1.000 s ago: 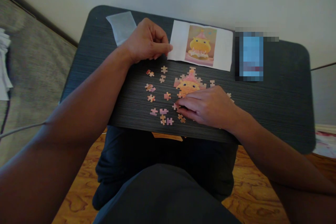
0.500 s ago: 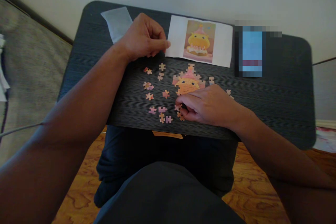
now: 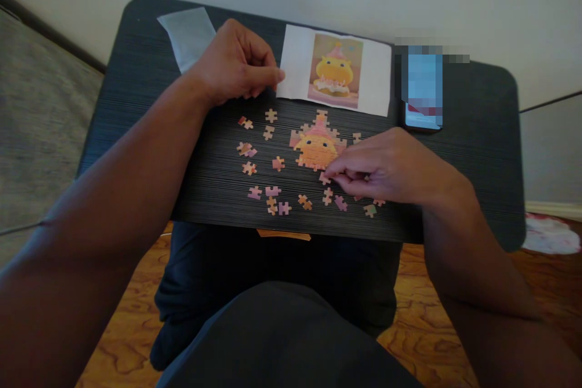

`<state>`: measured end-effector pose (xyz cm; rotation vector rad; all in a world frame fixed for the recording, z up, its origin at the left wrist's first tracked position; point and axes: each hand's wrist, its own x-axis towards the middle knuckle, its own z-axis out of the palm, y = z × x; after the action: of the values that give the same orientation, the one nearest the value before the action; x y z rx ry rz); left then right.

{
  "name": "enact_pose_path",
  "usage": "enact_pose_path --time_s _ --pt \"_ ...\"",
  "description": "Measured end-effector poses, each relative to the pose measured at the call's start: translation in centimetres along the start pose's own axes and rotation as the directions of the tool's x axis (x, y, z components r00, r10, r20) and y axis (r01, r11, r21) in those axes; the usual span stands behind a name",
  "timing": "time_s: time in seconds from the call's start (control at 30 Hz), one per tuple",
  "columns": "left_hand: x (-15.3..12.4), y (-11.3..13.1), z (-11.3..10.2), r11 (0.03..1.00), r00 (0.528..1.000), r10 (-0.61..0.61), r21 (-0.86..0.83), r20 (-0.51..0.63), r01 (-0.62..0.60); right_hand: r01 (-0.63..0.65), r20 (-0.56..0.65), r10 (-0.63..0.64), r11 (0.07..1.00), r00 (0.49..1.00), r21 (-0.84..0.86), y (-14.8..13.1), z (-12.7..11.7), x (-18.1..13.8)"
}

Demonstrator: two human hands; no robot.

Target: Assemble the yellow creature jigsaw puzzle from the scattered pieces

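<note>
My right hand is closed, thumb and forefinger pinching a pinkish puzzle piece just under the lower edge of the partly joined puzzle. That joined part shows a yellow animal face with a pink hat. At the left edge of a white sheet with a printed picture, my left hand is closed, its thumb over the paper's edge and its other fingers curled under. Loose puzzle pieces lie left of and below the joined part, and some are partly hidden by my right hand.
The dark table has rounded corners. A clear plastic bag lies at the back left, partly behind my left hand. At the back right stands a phone with a lit, blurred screen. A wall rises behind the table.
My right hand has moved right and slightly up, the pinkish piece now beneath the joined part's lower edge. Pieces it covered before now show. My left hand stays at the sheet; the whole view has shifted slightly.
</note>
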<state>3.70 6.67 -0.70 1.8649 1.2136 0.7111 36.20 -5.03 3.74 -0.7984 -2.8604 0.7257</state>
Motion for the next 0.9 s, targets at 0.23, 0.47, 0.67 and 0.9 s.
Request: enact_pose_path --time_s 0.23,0.47,0.67,0.9 --pt "0.1 0.1 0.1 1.000 1.000 0.006 -0.023 -0.011 -0.007 -0.148 0.033 0.147 0.989 0.989 0.018 0.2 -1.2 -0.7" --pt "-0.1 0.3 0.0 0.997 0.999 0.052 -0.048 0.005 -0.052 -0.138 0.097 0.150 0.982 0.984 -0.126 -0.7 -0.4 0.1" --pt "-0.4 0.7 -0.2 0.997 0.999 0.041 -0.074 0.033 -0.039 -0.156 0.113 0.179 0.970 0.977 -0.188 -1.2 -0.3 0.4" --pt "-0.3 0.5 -0.1 0.995 0.998 0.069 -0.076 0.014 -0.068 -0.196 0.127 0.227 0.956 0.966 -0.216 -1.5 -0.3 0.7"
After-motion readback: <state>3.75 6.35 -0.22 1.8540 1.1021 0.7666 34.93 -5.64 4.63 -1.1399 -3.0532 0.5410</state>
